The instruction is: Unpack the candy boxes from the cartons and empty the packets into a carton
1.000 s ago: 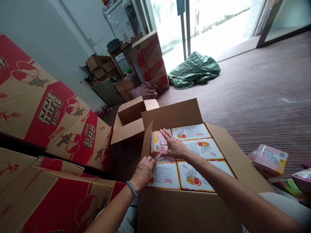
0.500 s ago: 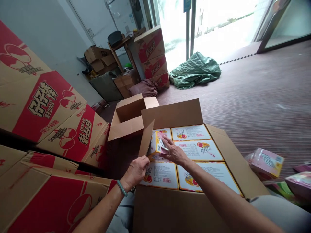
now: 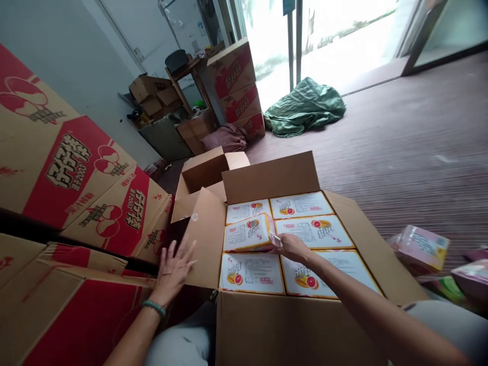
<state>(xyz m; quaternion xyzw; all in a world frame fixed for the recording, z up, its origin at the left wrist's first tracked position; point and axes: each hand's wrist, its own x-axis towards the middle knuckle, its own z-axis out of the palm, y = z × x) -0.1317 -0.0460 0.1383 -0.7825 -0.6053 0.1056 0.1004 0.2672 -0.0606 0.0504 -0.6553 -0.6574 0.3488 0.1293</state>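
In front of me stands an open cardboard carton [image 3: 297, 330] with several white-and-yellow printed boxes in it, showing grapefruit pictures. My right hand [image 3: 292, 248] grips the right end of the middle-left white-and-yellow box [image 3: 246, 234], which sits slightly tilted above its neighbours. A thin white object [image 3: 276, 237] shows at my right fingers; I cannot make out what it is. My left hand [image 3: 175, 267], wearing a green bead bracelet, is open with fingers spread at the outer edge of the carton's left flap [image 3: 208, 236].
Big red-and-tan cartons [image 3: 99, 162] are stacked on the left. An open carton [image 3: 202, 178] lies beyond the left flap. Pink wrapped packs [image 3: 421, 249] lie on the floor at right. A green sack [image 3: 307, 108] and a carton stack [image 3: 236, 84] are near the doorway.
The printed box has gone from tipped up to nearly flat in the middle-left place. My left hand has let go of the left flap and moved left; the flap now leans outward.
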